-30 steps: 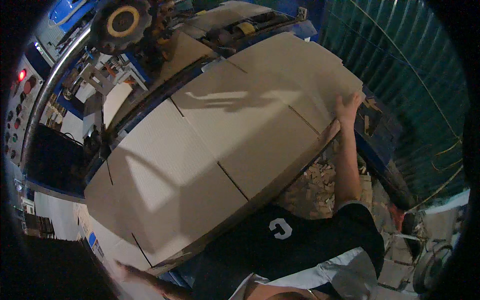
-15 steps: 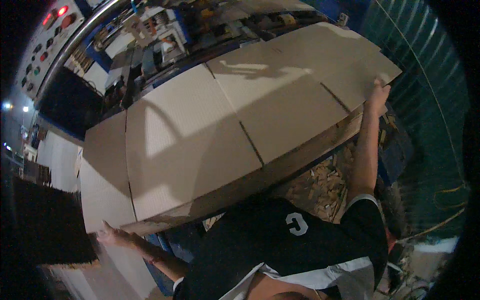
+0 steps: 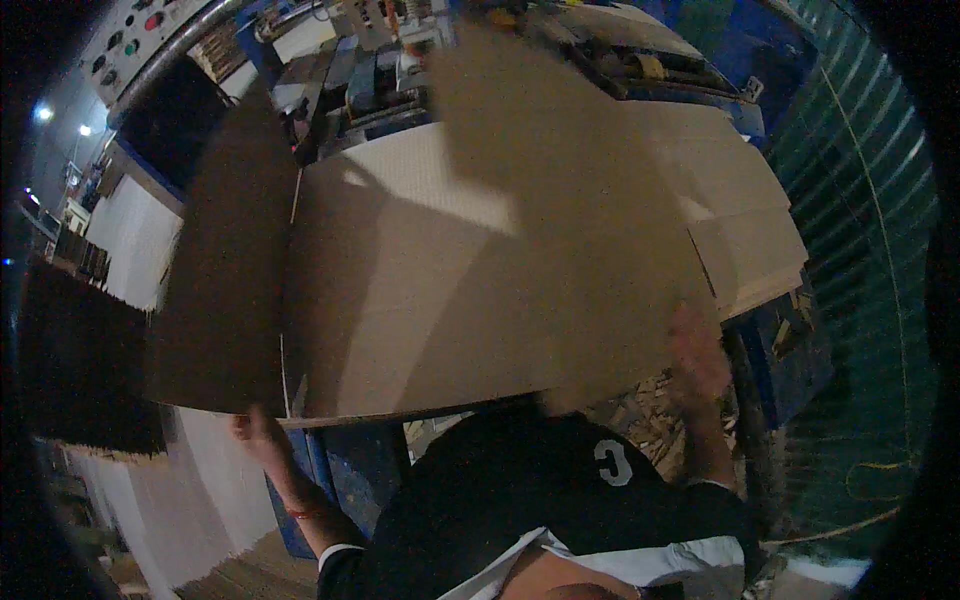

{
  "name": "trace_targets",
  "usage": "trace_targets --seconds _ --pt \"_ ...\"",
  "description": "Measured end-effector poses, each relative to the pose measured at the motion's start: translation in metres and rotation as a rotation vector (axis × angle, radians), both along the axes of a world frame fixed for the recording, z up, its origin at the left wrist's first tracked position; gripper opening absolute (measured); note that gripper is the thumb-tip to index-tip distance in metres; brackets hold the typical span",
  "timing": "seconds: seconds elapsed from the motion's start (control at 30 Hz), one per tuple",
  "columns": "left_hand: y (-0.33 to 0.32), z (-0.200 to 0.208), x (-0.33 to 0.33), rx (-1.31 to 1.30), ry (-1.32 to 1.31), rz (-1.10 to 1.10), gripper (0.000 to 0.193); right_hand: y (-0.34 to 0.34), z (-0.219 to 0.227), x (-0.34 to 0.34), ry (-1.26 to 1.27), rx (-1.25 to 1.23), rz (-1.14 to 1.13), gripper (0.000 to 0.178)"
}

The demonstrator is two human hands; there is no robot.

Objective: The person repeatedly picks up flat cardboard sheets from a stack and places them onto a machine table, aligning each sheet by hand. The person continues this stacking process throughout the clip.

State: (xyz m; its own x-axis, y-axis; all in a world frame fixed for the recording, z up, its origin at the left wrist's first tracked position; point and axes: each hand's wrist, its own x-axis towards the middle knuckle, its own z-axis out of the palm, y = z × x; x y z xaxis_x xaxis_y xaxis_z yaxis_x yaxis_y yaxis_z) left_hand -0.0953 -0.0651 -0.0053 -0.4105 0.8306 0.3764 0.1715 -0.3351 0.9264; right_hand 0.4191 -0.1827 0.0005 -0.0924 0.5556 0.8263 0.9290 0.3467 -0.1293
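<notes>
A large flat sheet of brown cardboard [image 3: 430,290], scored into flaps, is lifted and tilted in front of me. My left hand [image 3: 258,432] grips its lower left edge from underneath. At the sheet's lower right edge, my right hand [image 3: 697,352] holds on with fingers curled over the board. More cardboard sheets [image 3: 745,215] lie flat on a stack behind it at the right.
A machine with a control panel of round buttons [image 3: 130,40] runs along the upper left. White and brown board stacks [image 3: 130,240] stand at the left. A green corrugated wall [image 3: 860,250] is at the right, cardboard scraps [image 3: 650,420] lie on the floor.
The cardboard sheet has come up off the stack toward me and tilted. Both hands moved inward with it, the right one lower and closer.
</notes>
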Motion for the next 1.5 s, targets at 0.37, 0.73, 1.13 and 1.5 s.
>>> trace_targets --seconds 0.37,0.73,1.13,1.5 --pt "0.011 0.034 0.090 -0.047 1.350 -0.522 0.042 0.030 0.004 -0.003 -0.362 -0.608 0.268 0.040" --pt "0.113 0.028 0.116 0.154 1.147 -0.466 0.062 0.147 0.011 0.047 -0.342 -0.731 0.114 0.070" --pt "0.256 0.009 0.173 0.166 1.191 -0.066 0.064 0.284 0.008 0.055 -0.225 -0.684 -0.199 0.061" --pt "0.091 -0.025 -0.034 -0.194 0.637 0.678 0.064 0.091 -0.021 0.179 0.399 -0.094 -0.651 0.060"
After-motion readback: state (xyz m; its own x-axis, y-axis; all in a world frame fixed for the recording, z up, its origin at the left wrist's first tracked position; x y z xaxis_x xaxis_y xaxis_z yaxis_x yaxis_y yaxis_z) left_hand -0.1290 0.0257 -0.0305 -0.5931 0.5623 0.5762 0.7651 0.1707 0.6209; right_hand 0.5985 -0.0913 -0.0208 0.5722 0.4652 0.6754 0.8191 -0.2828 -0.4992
